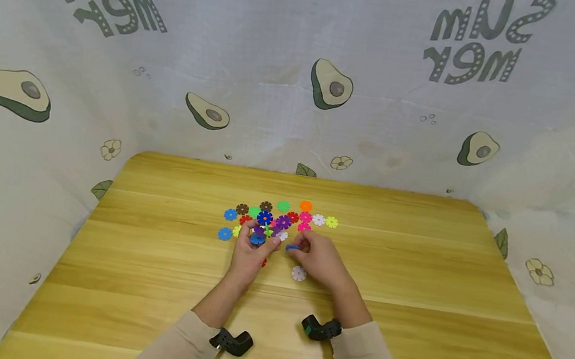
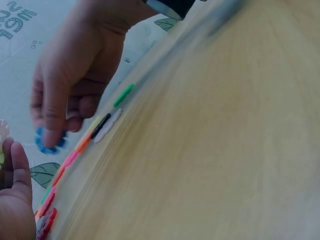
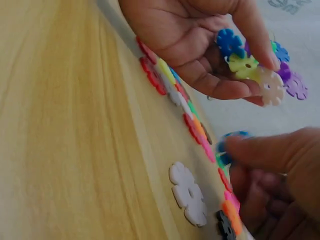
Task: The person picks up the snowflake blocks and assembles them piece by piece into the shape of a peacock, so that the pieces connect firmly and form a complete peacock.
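Observation:
My left hand (image 1: 248, 261) grips a cluster of joined plastic snowflake discs (image 3: 243, 67), held up off the table. Blue, purple, yellow-green and white discs show in it, notched into one another at angles. To its right, my right hand (image 1: 322, 259) pinches a single blue snowflake disc (image 1: 292, 247) between thumb and fingers. That disc is apart from the cluster in the right wrist view. On the wood below the right hand lies a loose white disc (image 1: 298, 273). In the left wrist view only part of the left hand shows at the edge.
Loose discs in many colours lie spread beyond the hands, among them an orange disc (image 1: 306, 205), a yellow disc (image 1: 332, 222) and a blue disc (image 1: 225, 233). The wooden table (image 1: 425, 262) ends at a pale curtain (image 1: 268, 56) printed with avocados.

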Demonstrator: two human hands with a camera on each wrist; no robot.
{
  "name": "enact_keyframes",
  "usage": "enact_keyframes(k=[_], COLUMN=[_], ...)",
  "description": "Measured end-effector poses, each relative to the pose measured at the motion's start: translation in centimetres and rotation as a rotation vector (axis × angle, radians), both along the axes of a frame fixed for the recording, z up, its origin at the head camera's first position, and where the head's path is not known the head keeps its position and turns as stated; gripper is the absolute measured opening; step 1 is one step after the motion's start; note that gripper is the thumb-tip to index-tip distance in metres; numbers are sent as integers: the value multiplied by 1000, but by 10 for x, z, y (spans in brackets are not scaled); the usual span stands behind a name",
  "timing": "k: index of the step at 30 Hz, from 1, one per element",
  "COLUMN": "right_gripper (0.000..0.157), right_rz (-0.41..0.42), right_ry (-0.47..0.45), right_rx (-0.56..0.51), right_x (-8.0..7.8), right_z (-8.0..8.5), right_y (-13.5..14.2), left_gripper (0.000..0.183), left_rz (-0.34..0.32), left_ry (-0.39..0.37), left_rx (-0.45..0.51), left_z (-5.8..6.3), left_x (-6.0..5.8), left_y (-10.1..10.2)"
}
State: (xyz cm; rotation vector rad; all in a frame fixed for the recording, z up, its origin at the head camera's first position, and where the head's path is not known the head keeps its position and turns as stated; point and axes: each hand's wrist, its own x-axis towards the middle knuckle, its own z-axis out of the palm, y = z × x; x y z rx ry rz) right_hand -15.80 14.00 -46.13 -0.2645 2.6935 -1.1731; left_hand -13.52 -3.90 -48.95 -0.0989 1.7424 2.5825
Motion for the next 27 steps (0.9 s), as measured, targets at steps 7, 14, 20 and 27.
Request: enact_keyframes(k=[7, 14, 20, 27], right_gripper=[22, 21, 14, 13], right_rz=[-81, -84, -88, -98], right_ry=[-130, -106, -50, -52], right_rx=[-629, -600, -521, -550], right_x=[-6, -5, -2, -2], right_z=[1, 0, -1, -2], right_y=[6, 4, -1, -4], left_gripper=[45, 49, 53, 53], left_rz=[4, -15, -20, -18], left_ry=[-4, -34, -35, -24], left_rx=[-3, -37, -61, -39], left_z=[-1, 2, 1, 1], left_x=[0, -1, -2, -1], left_y=[-1, -2, -3, -2])
